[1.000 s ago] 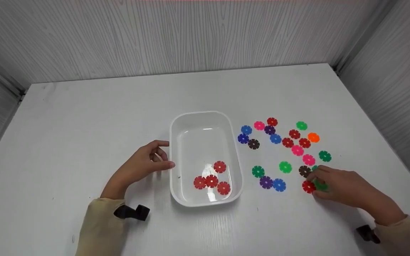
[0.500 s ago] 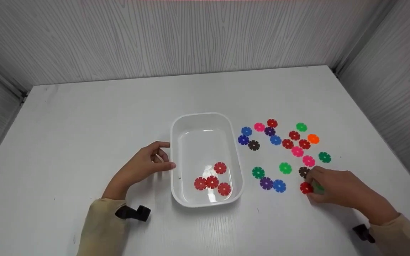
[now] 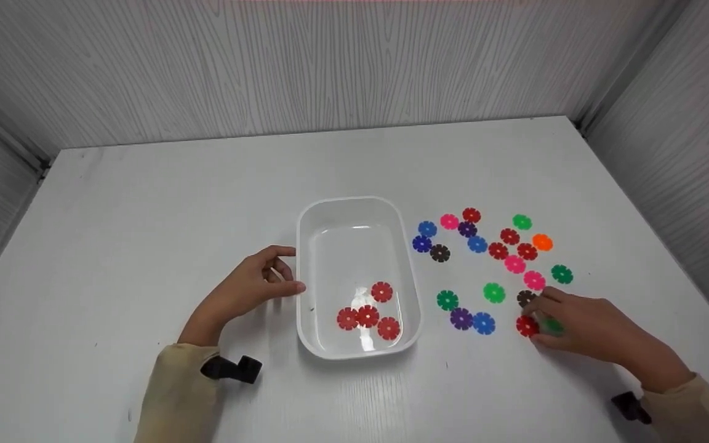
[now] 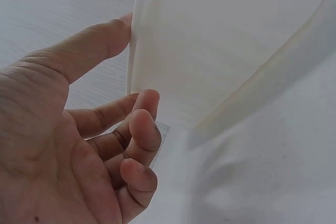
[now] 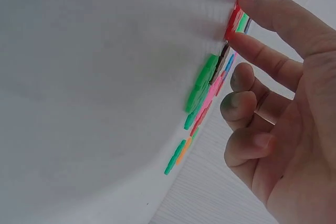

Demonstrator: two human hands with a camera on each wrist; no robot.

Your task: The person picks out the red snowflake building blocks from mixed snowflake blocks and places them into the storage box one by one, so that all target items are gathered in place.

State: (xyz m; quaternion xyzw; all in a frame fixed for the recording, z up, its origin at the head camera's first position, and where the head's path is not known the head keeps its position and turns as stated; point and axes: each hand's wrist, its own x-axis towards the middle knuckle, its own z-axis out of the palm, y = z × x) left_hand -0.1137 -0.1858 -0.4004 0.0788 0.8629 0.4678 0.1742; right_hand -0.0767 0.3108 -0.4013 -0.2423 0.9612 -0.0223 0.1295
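In the head view my left hand (image 3: pixel 250 286) holds the left side of a white plastic tray (image 3: pixel 301 320), thumb at its rim. The left wrist view shows the index fingertip against the tray's wall, the other fingers curled beside it. My right hand (image 3: pixel 582 320) has its thumb and index finger at opposite edges of a red snowflake disc (image 5: pixel 234 20), which lies on the table. A green disc (image 5: pixel 201 85) and a dark brown disc (image 3: pixel 525 299) lie close to that hand, both partly covered in the head view. Inside the tray are several red discs (image 3: pixel 367 315).
Right of the tray, snowflake discs lie scattered on the white table (image 3: pixel 176 203): blue discs (image 3: pixel 484 323), pink discs (image 3: pixel 515 264), an orange disc (image 3: pixel 542 242), more red discs (image 3: pixel 498 251) and others. Wood-grained panels (image 3: pixel 330 67) stand behind the table and at both sides.
My right hand has moved slightly left, and the red disc at its fingertips has slid a little left, away from the green disc. My left hand keeps its place on the tray.
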